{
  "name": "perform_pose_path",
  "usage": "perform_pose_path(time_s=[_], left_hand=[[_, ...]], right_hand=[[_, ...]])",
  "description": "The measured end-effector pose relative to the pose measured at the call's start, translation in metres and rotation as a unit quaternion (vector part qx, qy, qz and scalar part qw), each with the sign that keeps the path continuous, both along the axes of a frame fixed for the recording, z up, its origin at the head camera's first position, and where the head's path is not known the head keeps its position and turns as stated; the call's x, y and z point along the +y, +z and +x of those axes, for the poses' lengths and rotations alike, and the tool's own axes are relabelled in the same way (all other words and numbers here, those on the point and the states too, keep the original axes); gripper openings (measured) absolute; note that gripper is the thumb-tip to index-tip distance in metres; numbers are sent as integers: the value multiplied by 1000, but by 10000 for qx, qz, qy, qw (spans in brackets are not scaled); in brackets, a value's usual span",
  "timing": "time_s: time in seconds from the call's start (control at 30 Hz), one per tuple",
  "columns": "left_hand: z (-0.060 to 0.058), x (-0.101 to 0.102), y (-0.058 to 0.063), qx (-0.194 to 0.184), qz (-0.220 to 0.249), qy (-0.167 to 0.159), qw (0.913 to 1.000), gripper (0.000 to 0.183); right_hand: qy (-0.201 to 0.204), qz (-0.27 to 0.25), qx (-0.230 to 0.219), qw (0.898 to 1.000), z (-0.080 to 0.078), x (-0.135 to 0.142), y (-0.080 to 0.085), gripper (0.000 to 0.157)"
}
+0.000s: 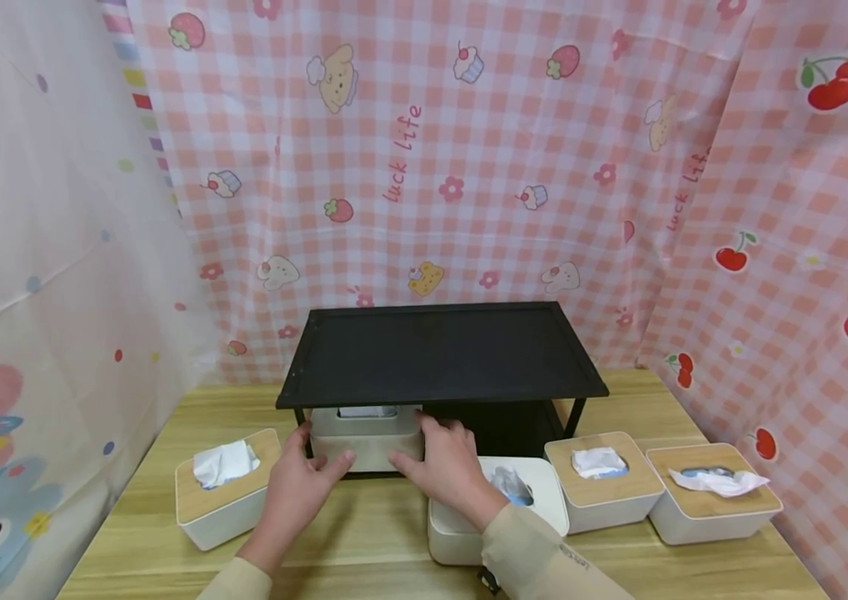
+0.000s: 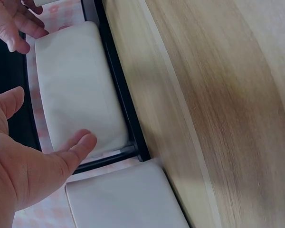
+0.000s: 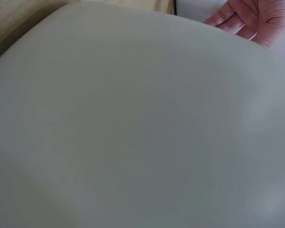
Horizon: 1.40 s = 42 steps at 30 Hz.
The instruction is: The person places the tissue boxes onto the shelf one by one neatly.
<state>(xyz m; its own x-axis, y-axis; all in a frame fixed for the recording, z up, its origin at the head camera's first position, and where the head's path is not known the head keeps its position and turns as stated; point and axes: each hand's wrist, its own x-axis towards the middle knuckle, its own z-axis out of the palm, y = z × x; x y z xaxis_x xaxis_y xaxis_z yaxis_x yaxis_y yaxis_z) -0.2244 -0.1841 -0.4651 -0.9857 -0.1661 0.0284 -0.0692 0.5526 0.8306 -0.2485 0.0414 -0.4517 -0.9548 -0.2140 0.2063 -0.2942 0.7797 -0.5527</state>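
A pale tissue box (image 1: 367, 446) sits on the left part of the black rack's (image 1: 442, 350) lower level, a tissue showing in its top slot. My left hand (image 1: 302, 477) is at the box's left end, thumb toward its front face. At the opposite end is my right hand (image 1: 448, 462), with fingertips by the upper corner and thumb near the front. In the left wrist view, the fingers of the left hand (image 2: 33, 161) are extended and overlap the box (image 2: 78, 85). Below my right forearm stands a white-topped tissue box (image 1: 544, 492); a pale surface (image 3: 142, 118) fills most of the right wrist view.
One wood-topped tissue box (image 1: 221, 510) stands left of the rack. Two more, a nearer-middle one (image 1: 607, 500) and a far-right one (image 1: 716, 521), stand on the right. A small dark object (image 1: 489, 581) lies by the right sleeve. Patterned cloth (image 1: 454, 167) hangs behind the wooden table (image 1: 371, 542).
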Motion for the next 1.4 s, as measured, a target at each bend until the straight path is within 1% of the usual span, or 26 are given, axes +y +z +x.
perform_pose_path(time_s=[0.17,0.37,0.67,0.8,0.93,1.13,1.4], left_hand=[[-5,0,-1,-83,-29,-12,10000,95],[-8,-1,-2,-80,-46,-22,10000,95],[-11,-3,-4,10,-81,-109,9999,95],[-12,-3,-5,1,-110,-124,9999,96],[-12,-3,-5,-44,-87,-174,9998,98],[-10,-1,-5,-62,-125,-261,9996,99],[-6,2,-8,-39,-382,-178,9991,99]], right_hand=[[2,14,-139,9999,-2,-2,1,75],[-6,43,-269,9996,-1,-3,3,77],[34,14,-182,9998,-2,-3,3,76],[12,-21,-210,9998,-3,-3,3,75],[2,-18,-214,9998,-4,-3,2,76],[33,151,-212,9997,-6,-2,-2,79],[-31,108,-307,9995,-5,0,-2,82]])
